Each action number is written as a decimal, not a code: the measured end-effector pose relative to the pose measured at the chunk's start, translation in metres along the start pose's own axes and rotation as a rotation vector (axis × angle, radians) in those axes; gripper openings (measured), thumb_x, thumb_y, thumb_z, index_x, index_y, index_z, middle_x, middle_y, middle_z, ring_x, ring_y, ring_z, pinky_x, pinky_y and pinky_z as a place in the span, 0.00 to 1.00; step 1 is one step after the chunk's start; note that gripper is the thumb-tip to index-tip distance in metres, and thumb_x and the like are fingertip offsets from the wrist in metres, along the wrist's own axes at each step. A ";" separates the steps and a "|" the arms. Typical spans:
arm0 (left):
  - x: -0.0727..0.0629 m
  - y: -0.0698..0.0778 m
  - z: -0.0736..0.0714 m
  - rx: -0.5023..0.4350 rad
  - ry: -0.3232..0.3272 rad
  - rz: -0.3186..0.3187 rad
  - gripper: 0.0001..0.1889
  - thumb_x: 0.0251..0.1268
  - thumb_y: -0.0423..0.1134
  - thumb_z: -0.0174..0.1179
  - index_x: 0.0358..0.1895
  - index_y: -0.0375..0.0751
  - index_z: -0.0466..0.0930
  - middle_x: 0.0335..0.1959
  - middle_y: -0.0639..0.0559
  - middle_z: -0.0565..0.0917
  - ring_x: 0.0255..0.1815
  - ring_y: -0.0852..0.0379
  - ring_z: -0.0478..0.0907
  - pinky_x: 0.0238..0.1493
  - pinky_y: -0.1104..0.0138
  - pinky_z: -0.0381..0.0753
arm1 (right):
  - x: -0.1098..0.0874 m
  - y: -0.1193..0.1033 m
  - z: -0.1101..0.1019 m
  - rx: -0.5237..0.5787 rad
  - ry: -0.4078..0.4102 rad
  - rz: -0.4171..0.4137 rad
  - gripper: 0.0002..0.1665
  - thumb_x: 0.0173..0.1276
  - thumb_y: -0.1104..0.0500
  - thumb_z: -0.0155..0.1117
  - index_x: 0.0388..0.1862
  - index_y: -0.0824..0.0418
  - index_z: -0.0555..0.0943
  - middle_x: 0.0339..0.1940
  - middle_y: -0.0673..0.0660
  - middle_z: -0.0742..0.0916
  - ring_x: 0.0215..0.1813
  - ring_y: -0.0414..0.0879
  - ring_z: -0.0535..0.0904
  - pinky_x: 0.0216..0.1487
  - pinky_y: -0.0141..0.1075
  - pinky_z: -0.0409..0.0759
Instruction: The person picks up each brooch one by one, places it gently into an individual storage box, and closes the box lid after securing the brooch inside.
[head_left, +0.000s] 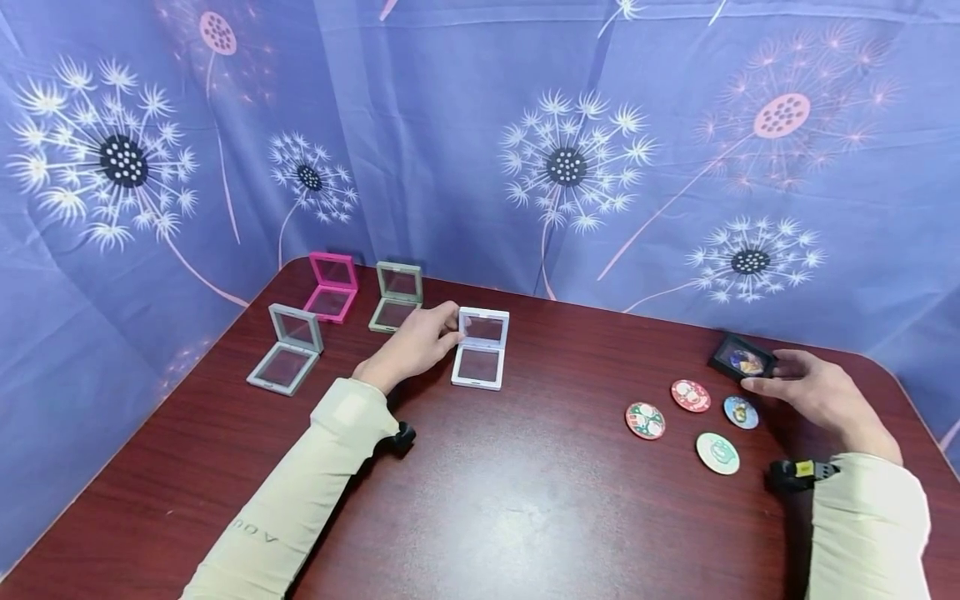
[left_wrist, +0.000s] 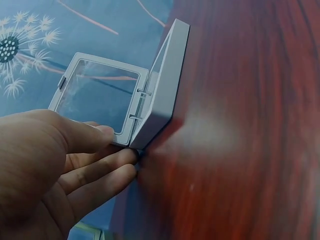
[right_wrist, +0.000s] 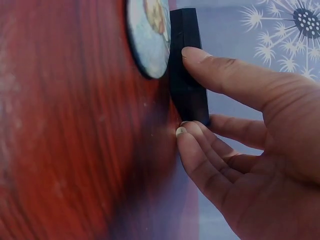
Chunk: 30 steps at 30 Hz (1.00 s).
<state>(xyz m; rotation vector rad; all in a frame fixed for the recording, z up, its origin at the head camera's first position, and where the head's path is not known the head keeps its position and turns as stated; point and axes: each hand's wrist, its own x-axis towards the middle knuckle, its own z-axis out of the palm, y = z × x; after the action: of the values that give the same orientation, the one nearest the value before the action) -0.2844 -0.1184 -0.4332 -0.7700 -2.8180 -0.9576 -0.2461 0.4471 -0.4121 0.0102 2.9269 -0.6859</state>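
My left hand (head_left: 422, 340) pinches the raised lid of a white display case (head_left: 477, 367), thumb on one face and fingers behind its edge. The case stands opened on the table, its clear windows showing; its hinge (left_wrist: 141, 105) appears in the left wrist view. At the far right, my right hand (head_left: 821, 396) holds a closed black display case (head_left: 722, 358) by its side, thumb on top. A colourful round badge (head_left: 746, 362) shows through its window. Right beside that case lies a blue badge (head_left: 741, 412), whose rim also appears in the right wrist view.
A red badge (head_left: 690, 396), a green-and-red badge (head_left: 645, 421) and a pale green badge (head_left: 717, 453) lie near the right hand. Opened pink (head_left: 331, 302), olive green (head_left: 400, 283) and grey-blue (head_left: 283, 368) cases stand at the left. A patterned curtain (head_left: 450, 167) borders the table.
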 end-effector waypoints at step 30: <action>-0.007 -0.010 0.009 -0.182 -0.250 -0.158 0.52 0.44 0.61 0.85 0.72 0.44 0.71 0.84 0.44 0.59 0.86 0.48 0.48 0.82 0.47 0.56 | 0.000 0.002 -0.001 0.004 -0.007 0.008 0.53 0.76 0.38 0.66 0.73 0.82 0.60 0.66 0.86 0.71 0.62 0.80 0.69 0.59 0.72 0.70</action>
<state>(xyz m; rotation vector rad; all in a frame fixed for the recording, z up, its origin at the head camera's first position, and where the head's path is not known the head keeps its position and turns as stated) -0.2819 -0.1225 -0.4476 -0.7415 -3.0764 -1.2365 -0.2463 0.4492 -0.4125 0.0193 2.9172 -0.6898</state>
